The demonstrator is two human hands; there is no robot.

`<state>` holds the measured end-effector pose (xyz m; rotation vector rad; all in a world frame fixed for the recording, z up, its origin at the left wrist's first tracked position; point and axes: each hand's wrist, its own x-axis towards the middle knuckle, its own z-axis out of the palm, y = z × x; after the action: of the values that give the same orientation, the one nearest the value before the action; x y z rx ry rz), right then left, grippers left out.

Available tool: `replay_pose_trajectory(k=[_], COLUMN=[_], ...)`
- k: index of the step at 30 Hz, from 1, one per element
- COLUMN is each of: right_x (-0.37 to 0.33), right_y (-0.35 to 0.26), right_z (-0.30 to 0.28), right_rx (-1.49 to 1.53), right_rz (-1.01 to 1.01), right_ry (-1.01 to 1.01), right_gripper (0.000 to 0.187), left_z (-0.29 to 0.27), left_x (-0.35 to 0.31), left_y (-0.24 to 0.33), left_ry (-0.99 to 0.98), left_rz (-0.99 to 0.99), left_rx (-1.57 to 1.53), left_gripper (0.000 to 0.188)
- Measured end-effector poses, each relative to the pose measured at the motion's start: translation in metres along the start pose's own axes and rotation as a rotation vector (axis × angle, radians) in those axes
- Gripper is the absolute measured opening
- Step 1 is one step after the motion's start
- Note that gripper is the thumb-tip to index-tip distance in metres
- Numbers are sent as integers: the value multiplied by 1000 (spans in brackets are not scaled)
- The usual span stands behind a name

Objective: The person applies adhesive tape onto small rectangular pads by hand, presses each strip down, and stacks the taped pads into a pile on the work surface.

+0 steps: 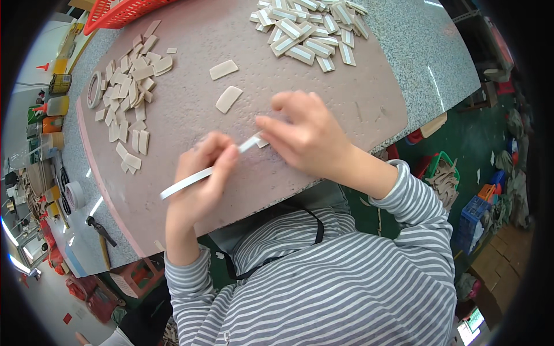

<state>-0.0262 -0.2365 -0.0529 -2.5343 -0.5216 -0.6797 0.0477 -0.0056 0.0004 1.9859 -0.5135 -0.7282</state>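
My left hand (202, 173) is closed around a narrow white strip of tape (187, 182), which sticks out on both sides of the fingers. The strip's far end reaches a small beige piece (262, 142) at the fingers of my right hand (306, 135). That hand is curled, with the piece partly hidden beneath it and its fingertips slightly blurred. Just beyond my hands, a flat beige piece (229, 99) and another beige piece (224, 70) lie apart on the pinkish board (190, 86).
Left lies a heap of bare beige pieces (124, 86) beside a tape roll (94, 89). At the far right is a pile of beige pieces with white strips (311, 34). A red basket (124, 14) stands far left; a hammer (101, 230) lies near the left edge.
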Motion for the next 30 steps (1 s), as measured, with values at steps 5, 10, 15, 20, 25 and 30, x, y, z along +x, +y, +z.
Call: replay_pose_trajectory(k=[5, 10, 15, 20, 25, 30], right_x=[-16, -31, -26, -5, 42, 79], right_y=[9, -7, -2, 2, 63, 73], right_z=[-28, -27, -23, -19, -22, -17], right_rx=[281, -136, -237, -324, 20, -290], right_rz=[298, -29, -121, -228, -266, -40], right_ry=[47, -279, -241, -222, -203, -25], right_gripper=[22, 47, 43, 33, 15, 26], left_z=[26, 35, 13, 24, 5, 28], left_x=[25, 24, 7, -27, 29, -9], left_y=[7, 10, 13, 25, 2, -16], left_ry=[-72, 79, 209, -123, 324, -92], left_rz=[14, 201, 418, 845, 610, 716], left_rx=[120, 528, 908, 682, 675, 657], left_gripper=[21, 20, 20, 25, 38, 36])
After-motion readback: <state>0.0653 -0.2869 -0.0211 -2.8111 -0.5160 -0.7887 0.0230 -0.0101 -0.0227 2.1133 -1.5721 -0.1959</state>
